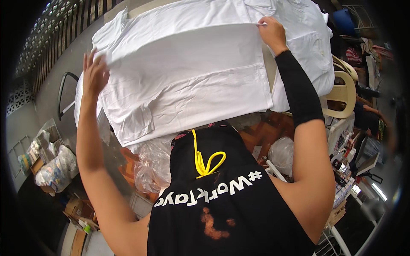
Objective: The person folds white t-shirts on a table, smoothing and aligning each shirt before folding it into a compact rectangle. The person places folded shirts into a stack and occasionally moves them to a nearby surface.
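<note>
A white shirt point(192, 55) lay across the upper middle of the frame, spread flat and wide on the desk point(267, 62), of which only narrow beige strips could be seen. The right hand point(272, 34), in the upper right of the frame, pinched the top corner of the shirt's straight right edge between thumb and fingers. From this grip a long raised line ran leftward over the cloth, so I think that the corner was held in order to keep this line straight and tight. The left hand point(96, 72), in the upper left, was blurred, but its fingers looked apart and closed on nothing. It was at the left end of the same line, perhaps to guide the cloth there; whether it touched the fabric, I cannot tell. One short sleeve lay turned inward at the lower left of the shirt, with wrinkles around it. More white garments point(309, 55) were laid at the upper right, beside the shirt, probably to be within easy reach. A black arm sleeve point(299, 89) covered the right forearm.
</note>
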A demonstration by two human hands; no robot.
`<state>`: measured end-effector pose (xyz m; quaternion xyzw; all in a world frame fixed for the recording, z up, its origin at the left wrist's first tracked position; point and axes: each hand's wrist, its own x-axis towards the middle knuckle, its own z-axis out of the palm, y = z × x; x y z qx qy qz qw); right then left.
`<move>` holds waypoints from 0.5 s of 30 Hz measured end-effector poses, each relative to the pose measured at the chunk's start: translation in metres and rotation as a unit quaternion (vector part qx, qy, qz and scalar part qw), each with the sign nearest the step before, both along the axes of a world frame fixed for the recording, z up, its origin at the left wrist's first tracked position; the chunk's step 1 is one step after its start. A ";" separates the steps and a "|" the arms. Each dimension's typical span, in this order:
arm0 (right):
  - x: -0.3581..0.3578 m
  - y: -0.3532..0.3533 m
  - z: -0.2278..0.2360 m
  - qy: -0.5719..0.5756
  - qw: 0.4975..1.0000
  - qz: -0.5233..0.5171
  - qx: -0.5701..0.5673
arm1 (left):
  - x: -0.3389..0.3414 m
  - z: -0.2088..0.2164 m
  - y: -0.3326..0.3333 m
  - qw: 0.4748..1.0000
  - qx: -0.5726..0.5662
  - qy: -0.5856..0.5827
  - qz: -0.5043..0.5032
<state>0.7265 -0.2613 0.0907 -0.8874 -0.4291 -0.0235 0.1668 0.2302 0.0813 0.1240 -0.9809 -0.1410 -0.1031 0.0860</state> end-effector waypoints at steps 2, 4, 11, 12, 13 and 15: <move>-0.013 -0.040 0.010 0.116 0.987 -0.027 0.110 | -0.033 0.023 -0.033 0.993 -0.103 0.046 -0.023; -0.037 -0.088 0.012 0.191 0.963 -0.079 0.173 | -0.068 0.035 -0.082 0.992 -0.114 0.057 -0.024; -0.141 -0.210 -0.042 0.301 0.899 -0.246 0.203 | -0.137 -0.019 -0.218 0.969 -0.235 0.059 0.042; -0.151 -0.213 -0.053 0.256 0.922 -0.253 0.144 | -0.139 -0.027 -0.230 0.958 -0.272 0.067 0.055; -0.159 -0.214 -0.062 0.214 0.934 -0.277 0.074 | -0.137 -0.035 -0.236 0.945 -0.313 0.067 0.072; -0.169 -0.202 -0.081 0.065 0.984 -0.166 0.002 | -0.138 -0.047 -0.239 0.920 -0.379 0.041 0.092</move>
